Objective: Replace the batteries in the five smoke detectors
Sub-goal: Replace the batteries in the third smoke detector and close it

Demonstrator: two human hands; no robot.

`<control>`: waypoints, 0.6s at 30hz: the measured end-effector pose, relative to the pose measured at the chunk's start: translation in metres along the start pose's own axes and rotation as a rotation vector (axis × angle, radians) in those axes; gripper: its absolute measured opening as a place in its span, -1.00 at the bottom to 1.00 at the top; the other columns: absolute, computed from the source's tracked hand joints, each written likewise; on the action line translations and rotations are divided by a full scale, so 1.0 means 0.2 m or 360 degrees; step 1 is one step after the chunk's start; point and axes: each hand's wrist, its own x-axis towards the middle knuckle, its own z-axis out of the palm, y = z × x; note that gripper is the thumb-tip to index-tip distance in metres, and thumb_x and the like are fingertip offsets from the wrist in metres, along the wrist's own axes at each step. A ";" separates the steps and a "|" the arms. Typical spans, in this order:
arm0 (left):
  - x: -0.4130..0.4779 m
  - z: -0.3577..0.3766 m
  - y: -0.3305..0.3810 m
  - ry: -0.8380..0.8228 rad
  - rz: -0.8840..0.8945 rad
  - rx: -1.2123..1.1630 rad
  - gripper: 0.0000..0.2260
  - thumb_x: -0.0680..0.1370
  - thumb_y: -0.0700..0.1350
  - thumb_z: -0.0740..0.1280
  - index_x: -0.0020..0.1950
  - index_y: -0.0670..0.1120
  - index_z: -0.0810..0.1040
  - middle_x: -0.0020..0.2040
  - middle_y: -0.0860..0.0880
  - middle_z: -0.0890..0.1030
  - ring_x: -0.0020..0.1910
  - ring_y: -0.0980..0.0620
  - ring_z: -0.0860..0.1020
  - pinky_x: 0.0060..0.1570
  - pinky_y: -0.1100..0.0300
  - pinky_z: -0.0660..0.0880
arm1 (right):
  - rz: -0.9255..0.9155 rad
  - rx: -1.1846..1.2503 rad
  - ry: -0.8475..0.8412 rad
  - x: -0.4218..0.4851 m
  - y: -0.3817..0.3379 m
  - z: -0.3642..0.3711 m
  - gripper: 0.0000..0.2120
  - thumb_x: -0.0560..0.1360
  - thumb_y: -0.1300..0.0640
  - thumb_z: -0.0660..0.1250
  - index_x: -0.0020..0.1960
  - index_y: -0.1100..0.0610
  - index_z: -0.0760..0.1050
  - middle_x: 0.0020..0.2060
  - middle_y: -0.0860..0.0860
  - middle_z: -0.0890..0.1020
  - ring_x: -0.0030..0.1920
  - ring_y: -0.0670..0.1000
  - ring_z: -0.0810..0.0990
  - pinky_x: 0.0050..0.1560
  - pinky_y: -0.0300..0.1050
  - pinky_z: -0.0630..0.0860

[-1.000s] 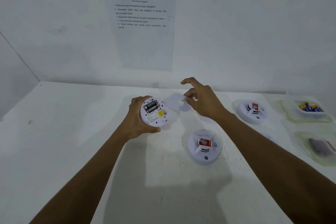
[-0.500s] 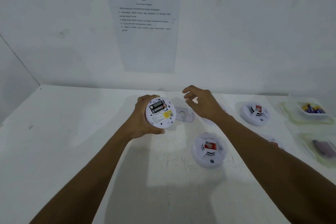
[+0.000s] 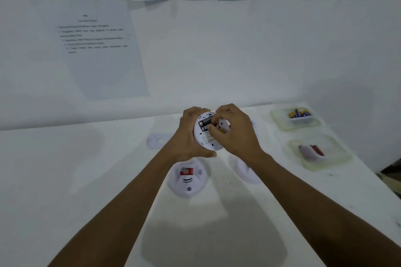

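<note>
Gripping detector [image 3: 211,143] w/ left hand [image 3: 188,136], right hand [image 3: 237,133] pinching its battery [image 3: 205,121] — white table [image 3: 86,180], papered wall [image 3: 217,60].

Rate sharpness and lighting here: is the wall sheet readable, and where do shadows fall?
Head view: motion blur throughout; text on the sheet is unreadable, the trays smeared, print on the detector and battery illegible. Head view lighting: soft, dim, no glare; arm shadows spread over the table, a brighter patch between them.

Open white detector [image 3: 211,142], tilted, batteries [image 3: 205,120] exposed
</note>
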 end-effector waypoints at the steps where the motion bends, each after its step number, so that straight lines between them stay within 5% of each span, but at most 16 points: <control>1: 0.03 0.04 0.03 -0.0009 0.0019 0.0011 -0.13 0.05 0.22 0.56 0.26 0.43 0.21 0.29 0.05 0.32 0.35 0.03 0.31 0.36 0.03 0.35 | 0.0043 -0.0032 0.0028 -0.01 0.02 -0.05 -0.85 0.38 0.02 0.49 -0.11 0.05 0.62 -0.02 -0.10 0.58 -0.07 -0.09 0.59 -0.07 -0.12 0.56; 5: 0.17 0.36 0.25 -0.0108 0.0068 0.0077 -0.17 0.07 0.22 0.54 0.26 0.30 0.24 0.26 0.16 0.31 0.36 0.06 0.26 0.33 0.16 0.30 | 0.0173 -0.0156 0.0108 -0.05 0.19 -0.38 -0.77 0.34 -0.09 0.52 -0.15 -0.01 0.56 -0.11 -0.15 0.52 -0.14 -0.11 0.55 -0.15 -0.17 0.50; 9: 0.25 0.49 0.29 -0.0091 0.0158 0.0171 -0.31 0.16 0.17 0.56 0.21 0.16 0.38 0.13 0.14 0.44 0.28 -0.02 0.37 0.27 -0.01 0.36 | 0.0212 -0.0309 0.0068 -0.06 0.23 -0.48 -0.78 0.33 -0.11 0.47 -0.17 -0.02 0.53 -0.15 -0.11 0.49 -0.19 -0.07 0.54 -0.22 -0.14 0.49; 12: 0.32 0.67 0.32 -0.0117 0.0078 0.0179 -0.35 0.14 0.18 0.56 0.16 0.26 0.37 0.09 0.13 0.46 0.21 -0.04 0.43 0.24 0.00 0.41 | 0.0194 -0.0344 0.0068 -0.08 0.35 -0.61 -0.79 0.32 -0.09 0.45 -0.22 -0.01 0.49 -0.20 -0.11 0.44 -0.24 -0.07 0.51 -0.27 -0.15 0.47; 16: 0.34 0.81 0.38 -0.0103 -0.0047 0.0108 -0.31 0.09 0.26 0.48 0.15 0.32 0.30 0.14 0.27 0.33 0.22 0.17 0.35 0.27 0.46 0.22 | 0.0146 -0.0341 0.0024 -0.11 0.44 -0.72 -0.75 0.29 -0.10 0.41 -0.25 0.02 0.42 -0.25 -0.07 0.43 -0.27 -0.03 0.50 -0.28 -0.11 0.48; 18: 0.35 0.85 0.42 -0.0102 -0.0173 0.0123 -0.29 0.14 0.20 0.55 0.18 0.32 0.26 0.17 0.30 0.28 0.23 0.24 0.29 0.29 0.51 0.17 | 0.0134 -0.0329 -0.0003 -0.12 0.47 -0.76 -0.73 0.29 -0.07 0.43 -0.24 0.04 0.38 -0.25 -0.05 0.43 -0.27 -0.01 0.49 -0.31 -0.12 0.44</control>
